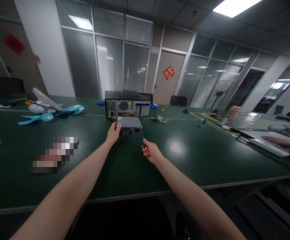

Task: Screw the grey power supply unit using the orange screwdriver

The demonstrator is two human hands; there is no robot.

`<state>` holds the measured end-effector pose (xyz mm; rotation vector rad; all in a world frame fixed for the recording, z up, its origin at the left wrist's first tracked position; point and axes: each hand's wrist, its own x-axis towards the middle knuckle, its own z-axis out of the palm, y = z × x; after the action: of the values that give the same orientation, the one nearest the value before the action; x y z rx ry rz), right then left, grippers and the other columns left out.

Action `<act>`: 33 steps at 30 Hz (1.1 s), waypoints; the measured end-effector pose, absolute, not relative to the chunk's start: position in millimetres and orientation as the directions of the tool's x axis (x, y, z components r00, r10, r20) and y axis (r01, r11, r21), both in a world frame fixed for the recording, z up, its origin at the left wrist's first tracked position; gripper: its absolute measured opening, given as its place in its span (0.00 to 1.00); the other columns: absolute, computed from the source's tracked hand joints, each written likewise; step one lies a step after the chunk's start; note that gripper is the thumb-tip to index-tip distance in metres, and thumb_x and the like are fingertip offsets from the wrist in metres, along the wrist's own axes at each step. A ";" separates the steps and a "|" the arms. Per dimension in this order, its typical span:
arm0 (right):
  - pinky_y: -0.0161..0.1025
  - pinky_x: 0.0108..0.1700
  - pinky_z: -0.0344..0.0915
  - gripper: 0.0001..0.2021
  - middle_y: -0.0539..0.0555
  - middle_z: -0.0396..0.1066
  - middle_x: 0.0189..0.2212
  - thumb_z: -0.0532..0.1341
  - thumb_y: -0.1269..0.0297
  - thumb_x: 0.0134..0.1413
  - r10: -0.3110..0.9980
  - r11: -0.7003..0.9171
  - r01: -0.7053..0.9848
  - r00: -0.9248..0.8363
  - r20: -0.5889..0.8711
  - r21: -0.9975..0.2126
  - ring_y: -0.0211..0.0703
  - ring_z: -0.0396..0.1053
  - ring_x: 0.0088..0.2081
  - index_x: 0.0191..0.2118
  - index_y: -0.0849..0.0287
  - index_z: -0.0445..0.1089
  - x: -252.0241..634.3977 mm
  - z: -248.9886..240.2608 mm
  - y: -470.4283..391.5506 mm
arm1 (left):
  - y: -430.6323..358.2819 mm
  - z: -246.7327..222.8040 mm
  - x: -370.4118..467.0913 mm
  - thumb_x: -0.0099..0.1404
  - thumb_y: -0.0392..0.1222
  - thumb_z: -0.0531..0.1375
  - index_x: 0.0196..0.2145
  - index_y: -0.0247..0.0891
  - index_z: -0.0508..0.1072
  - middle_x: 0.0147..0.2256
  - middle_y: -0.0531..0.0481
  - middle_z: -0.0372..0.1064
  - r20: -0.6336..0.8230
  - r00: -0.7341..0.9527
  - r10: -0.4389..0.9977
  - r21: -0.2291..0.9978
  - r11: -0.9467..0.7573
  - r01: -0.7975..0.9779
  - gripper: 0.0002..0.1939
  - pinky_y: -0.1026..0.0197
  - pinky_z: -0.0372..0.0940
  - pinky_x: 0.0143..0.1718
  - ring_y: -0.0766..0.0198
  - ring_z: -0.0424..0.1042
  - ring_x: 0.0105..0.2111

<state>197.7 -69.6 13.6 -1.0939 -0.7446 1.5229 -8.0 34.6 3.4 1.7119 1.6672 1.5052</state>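
Note:
A grey computer power supply [131, 122] sits on the green table, its fan grille and socket side toward me. My left hand [113, 132] grips its left edge, thumb on top and fingers around the side. In my right hand [151, 151] is a screwdriver [147, 150] with an orange and black handle, the fingers closed around it. Its thin shaft points up and left, with the tip at the right edge of the power supply's near face. Whether the tip sits in a screw is too small to tell. Right behind lies a computer case [127, 106], with coloured cables between the two.
Left on the green table [97, 180] are a pixelated object [56, 155] and light-blue spoon-shaped things [37, 118]. Blue bundles [153, 106] flank the case. A small clear bag [161, 119] lies right of it. At far right are a white-edged board [267, 146] and a cable.

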 end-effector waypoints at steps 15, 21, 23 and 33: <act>0.22 0.12 0.46 0.09 0.50 0.61 0.21 0.55 0.61 0.53 0.960 -0.264 -0.403 -0.022 -0.279 -0.876 0.27 0.55 0.16 0.30 0.62 0.58 199.2 14.2 -68.8 | 33.4 4.6 -8.9 0.61 0.57 0.46 0.50 0.39 0.62 0.43 0.43 0.67 0.425 -0.231 0.875 0.810 -0.254 0.528 0.26 0.57 0.59 0.42 0.57 0.67 0.40; 0.22 0.11 0.46 0.11 0.50 0.61 0.20 0.52 0.58 0.55 0.956 -0.282 -0.403 -0.047 -0.288 -0.870 0.27 0.55 0.15 0.29 0.62 0.59 200.5 11.1 -65.3 | 33.5 3.9 -8.8 0.61 0.58 0.46 0.51 0.39 0.62 0.43 0.43 0.67 0.410 -0.237 0.881 0.821 -0.243 0.517 0.27 0.57 0.60 0.41 0.57 0.67 0.40; 0.22 0.11 0.46 0.11 0.50 0.61 0.21 0.56 0.59 0.52 0.958 -0.276 -0.392 -0.042 -0.283 -0.877 0.27 0.56 0.16 0.30 0.62 0.59 201.1 10.6 -65.0 | 34.7 2.8 -9.0 0.60 0.59 0.46 0.50 0.39 0.62 0.44 0.43 0.67 0.418 -0.236 0.877 0.817 -0.250 0.520 0.27 0.57 0.59 0.42 0.57 0.67 0.41; 0.22 0.11 0.46 0.12 0.50 0.60 0.19 0.51 0.59 0.57 0.963 -0.268 -0.406 -0.077 -0.260 -0.874 0.27 0.55 0.15 0.28 0.62 0.59 200.5 12.4 -67.0 | 33.5 4.3 -8.1 0.61 0.56 0.46 0.50 0.38 0.62 0.42 0.44 0.68 0.435 -0.225 0.872 0.801 -0.261 0.538 0.26 0.58 0.60 0.43 0.58 0.67 0.41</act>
<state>200.5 -67.0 12.4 -1.0605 -0.7572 1.5915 -8.1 33.5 4.3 1.7171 1.6738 1.4814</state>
